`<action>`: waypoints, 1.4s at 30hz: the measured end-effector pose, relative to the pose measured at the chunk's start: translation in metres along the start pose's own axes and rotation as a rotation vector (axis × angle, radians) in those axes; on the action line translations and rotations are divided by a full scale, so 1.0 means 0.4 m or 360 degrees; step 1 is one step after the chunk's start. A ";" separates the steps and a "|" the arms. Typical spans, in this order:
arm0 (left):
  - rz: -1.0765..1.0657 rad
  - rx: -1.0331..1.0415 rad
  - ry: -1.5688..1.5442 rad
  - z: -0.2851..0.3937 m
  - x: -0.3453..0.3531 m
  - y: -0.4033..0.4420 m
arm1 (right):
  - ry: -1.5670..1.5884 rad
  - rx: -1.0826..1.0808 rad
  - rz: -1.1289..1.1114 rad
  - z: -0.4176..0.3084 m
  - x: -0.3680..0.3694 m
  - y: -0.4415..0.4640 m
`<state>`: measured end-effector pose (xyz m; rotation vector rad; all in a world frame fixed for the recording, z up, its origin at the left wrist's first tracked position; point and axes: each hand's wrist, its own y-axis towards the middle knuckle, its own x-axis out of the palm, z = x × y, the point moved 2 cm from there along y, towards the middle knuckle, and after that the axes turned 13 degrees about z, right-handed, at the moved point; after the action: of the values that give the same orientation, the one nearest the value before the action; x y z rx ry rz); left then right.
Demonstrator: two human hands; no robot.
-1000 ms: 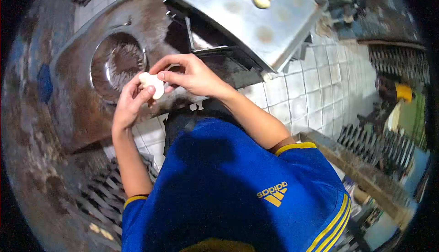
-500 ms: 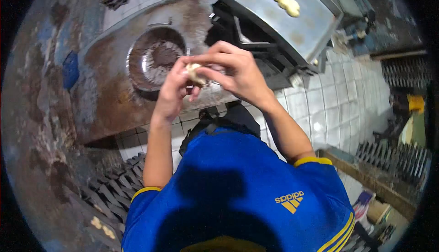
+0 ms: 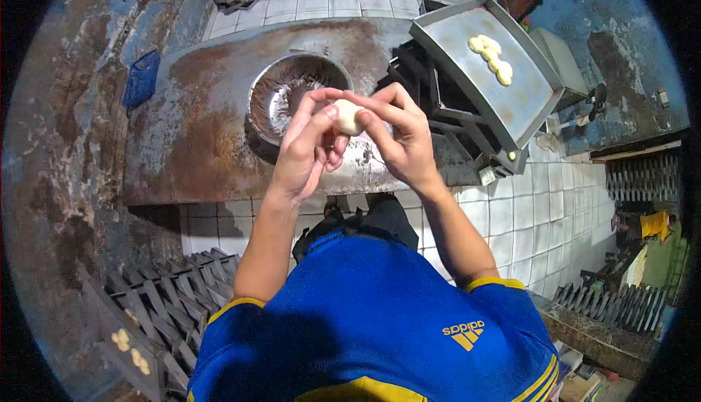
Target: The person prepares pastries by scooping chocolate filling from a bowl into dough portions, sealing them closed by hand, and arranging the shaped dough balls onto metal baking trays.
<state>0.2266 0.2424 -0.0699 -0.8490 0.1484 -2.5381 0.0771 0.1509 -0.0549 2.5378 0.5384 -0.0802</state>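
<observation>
Head view: pale dough piece (image 3: pixel 349 118) pinched between both hands, out in front of the torso, 12 o'clock from the blue shirt (image 3: pixel 350 285). Left hand (image 3: pixel 307 143) grips it from the 8 o'clock side, thumb and index on it, other fingers curled below. Right hand (image 3: pixel 400 138) grips from 4 o'clock, thumb pressed on the near face, index reaching across the top to about meet the left index. Neither hand has let go; dough is touching both, so neither is nearer. Looks roughly round, no clear long axis; fingers cover part of the outline.

Key relation, my read: dough vs. the metal tray (image 3: pixel 522 110). Tray lies at 2 o'clock from the dough, well apart, right hand on that side. Tray's long axis runs 11 to 5. On it, a row of dough lumps (image 3: pixel 491 56), touching each other, same 11-to-5 slant, toward the tray's far half.

Metal bowl (image 3: pixel 276 108) at 10 o'clock, on the stained worktop (image 3: pixel 182 154), nearer the left hand, whose fingers overlap its rim in view; can't tell if touching. Dough's height above the worktop: can't tell.
</observation>
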 end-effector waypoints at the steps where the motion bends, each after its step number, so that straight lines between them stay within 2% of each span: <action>1: -0.0048 0.0110 -0.0025 0.014 0.001 0.001 | 0.0133 0.0176 0.0105 0.020 0.012 -0.008; 3: 0.0026 0.0364 0.0316 0.056 0.020 0.001 | 0.0681 0.0553 0.0129 0.048 0.029 -0.013; 4: 0.0026 0.0372 0.0308 0.056 0.026 0.013 | 0.0938 0.0845 0.0151 0.025 0.044 -0.015; 6: 0.0099 0.0857 0.0514 0.063 0.042 0.049 | 0.1343 0.1323 0.0088 0.033 0.058 -0.037; 7: 0.0031 0.1011 0.0596 0.077 0.058 0.060 | 0.1465 0.1307 0.0076 0.047 0.068 -0.050; 9: -0.0060 0.1026 0.0578 0.079 0.111 0.073 | 0.1724 0.1195 0.0093 0.060 0.094 -0.069; 10: -0.0255 0.1068 0.0528 0.085 0.146 0.081 | 0.1637 0.1090 0.0156 0.046 0.093 -0.058; 11: -0.0401 0.0748 0.0245 0.067 0.174 0.083 | 0.1469 0.0877 0.0450 0.028 0.082 -0.037; 12: -0.0439 0.0764 0.0283 0.058 0.197 0.083 | 0.1347 0.0693 0.0598 0.055 0.063 -0.022; 15: -0.0521 0.0768 0.0365 0.027 0.274 0.101 | 0.0980 0.0636 0.0693 0.101 -0.035 0.002; 17: -0.0427 0.0877 0.0231 0.030 0.329 0.123 | 0.1068 0.0534 0.0394 0.069 -0.101 0.048; 18: -0.0565 0.0951 0.0065 0.028 0.336 0.149 | 0.1010 0.0473 0.0225 0.053 -0.141 0.070; 20: -0.0778 0.1032 0.0067 0.014 0.382 0.171 | 0.0958 0.0525 0.0062 0.063 -0.222 0.077; 23: -0.1096 0.1036 0.0073 -0.051 0.486 0.198 | 0.0858 0.0675 0.0484 0.083 -0.268 0.070; 24: -0.1082 0.1068 0.0082 -0.070 0.511 0.214 | 0.0955 0.0486 0.0811 0.085 -0.267 0.075; 26: -0.0976 0.1201 0.0181 -0.095 0.531 0.269 | 0.0706 0.0115 0.0614 0.138 -0.354 0.096; 28: -0.0481 0.0934 0.0373 -0.105 0.534 0.324 | 0.0212 0.0265 -0.0572 0.097 -0.492 0.239; 29: -0.0258 0.0771 0.0438 -0.110 0.535 0.350 | -0.0088 0.0249 -0.0750 0.106 -0.547 0.251; 30: -0.0243 0.1175 0.0699 -0.141 0.536 0.414 | -0.0191 0.0380 -0.0526 0.116 -0.588 0.270; 32: -0.0257 0.1458 0.1039 -0.212 0.563 0.518 | -0.0221 0.0517 -0.0226 0.152 -0.632 0.323; 33: -0.0300 0.1307 0.1112 -0.250 0.588 0.538 | -0.0149 0.0556 -0.0140 0.179 -0.640 0.354; 34: -0.0332 0.1110 0.1054 -0.285 0.614 0.565 | -0.0317 0.0489 -0.0266 0.203 -0.648 0.389; 35: -0.0334 0.1073 0.1057 -0.312 0.627 0.598 | -0.0473 0.0411 -0.0264 0.232 -0.650 0.417; 38: -0.0179 0.1083 0.1193 -0.375 0.638 0.706 | -0.0413 0.0362 -0.0296 0.383 -0.670 0.489; 39: -0.0240 0.1125 0.1136 -0.376 0.642 0.733 | -0.0446 0.0337 -0.0363 0.446 -0.679 0.516; 41: -0.0203 0.0952 0.1489 -0.375 0.622 0.767 | -0.0234 0.0443 -0.0469 0.558 -0.687 0.573; 42: -0.0149 0.1279 0.1620 -0.386 0.602 0.783 | -0.0400 0.0361 -0.0470 0.621 -0.685 0.596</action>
<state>0.0867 -0.1521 -0.1384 0.7548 -0.5690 -2.5014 -0.0682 -0.2617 -0.1035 2.5899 0.8363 -0.5895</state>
